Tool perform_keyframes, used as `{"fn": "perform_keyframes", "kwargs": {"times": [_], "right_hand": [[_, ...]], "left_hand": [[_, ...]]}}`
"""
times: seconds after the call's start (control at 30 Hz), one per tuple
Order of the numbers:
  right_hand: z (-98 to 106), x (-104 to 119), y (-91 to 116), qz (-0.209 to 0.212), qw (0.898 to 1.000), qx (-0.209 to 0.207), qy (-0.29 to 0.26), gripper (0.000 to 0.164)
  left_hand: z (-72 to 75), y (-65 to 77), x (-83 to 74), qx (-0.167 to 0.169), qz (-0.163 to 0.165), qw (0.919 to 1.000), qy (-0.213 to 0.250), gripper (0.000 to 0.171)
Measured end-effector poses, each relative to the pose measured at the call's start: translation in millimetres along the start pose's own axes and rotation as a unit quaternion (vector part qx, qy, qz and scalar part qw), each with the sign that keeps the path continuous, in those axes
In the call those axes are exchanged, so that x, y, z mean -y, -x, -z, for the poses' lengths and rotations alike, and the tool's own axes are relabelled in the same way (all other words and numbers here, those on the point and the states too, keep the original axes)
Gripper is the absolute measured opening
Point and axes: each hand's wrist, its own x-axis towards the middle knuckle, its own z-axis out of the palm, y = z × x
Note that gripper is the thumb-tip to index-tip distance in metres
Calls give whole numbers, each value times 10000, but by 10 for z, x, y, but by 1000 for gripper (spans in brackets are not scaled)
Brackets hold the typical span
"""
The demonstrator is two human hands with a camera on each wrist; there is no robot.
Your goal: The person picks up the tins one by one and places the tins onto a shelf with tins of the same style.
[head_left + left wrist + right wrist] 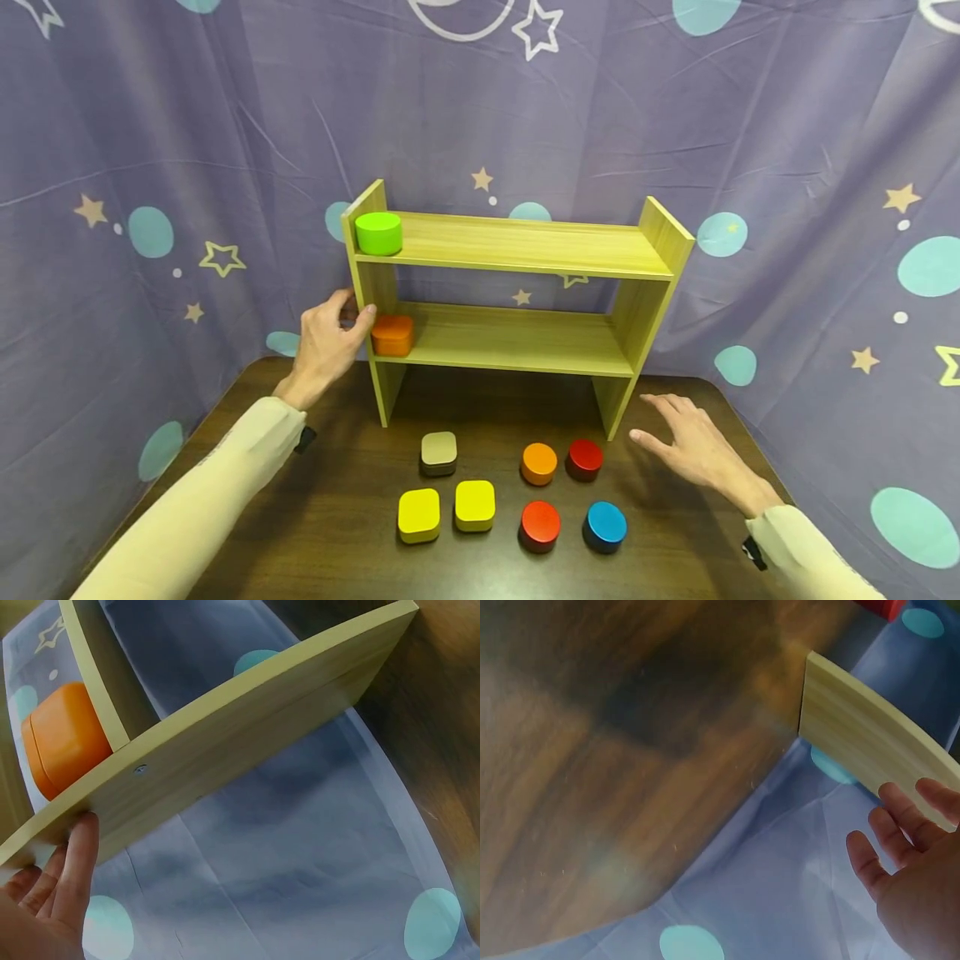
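Note:
A two-tier wooden shelf [517,333] stands on the table. My left hand [326,342] holds its left side panel [217,742], with the thumb at the front edge and the fingers against the outer face. Beside that thumb, an orange rounded-square box [393,336] sits at the left end of the lower tier. Above it, a green round box [379,234] occupies the left end of the upper tier. My right hand [693,442] hovers near the foot of the right side panel [862,727], fingers spread and holding nothing.
In front of the shelf lie two yellow square boxes [419,515], a beige square box [438,452], an orange round box [538,463], two red round boxes [540,525] and a blue round box [604,526]. A patterned purple curtain [480,100] hangs behind the table.

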Motion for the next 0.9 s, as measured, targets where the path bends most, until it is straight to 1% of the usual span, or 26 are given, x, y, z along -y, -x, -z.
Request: {"fn": "perform_keyframes", "kwargs": {"times": [0.13, 0.33, 0.6, 0.9], "right_hand": [[-84, 31, 21, 14, 10000, 8, -82, 65], [-187, 68, 45, 94, 9996, 106, -226, 62], [-327, 105, 47, 252, 9989, 240, -299, 71], [-478, 152, 15, 505, 9967, 443, -459, 77]], "left_hand": [[-18, -2, -9, -93, 6, 9999, -121, 35], [-36, 2, -8, -208, -107, 9995, -228, 31], [-48, -12, -19, -326, -199, 9990, -211, 24], [-64, -16, -41, -308, -193, 9988, -342, 24]]}}
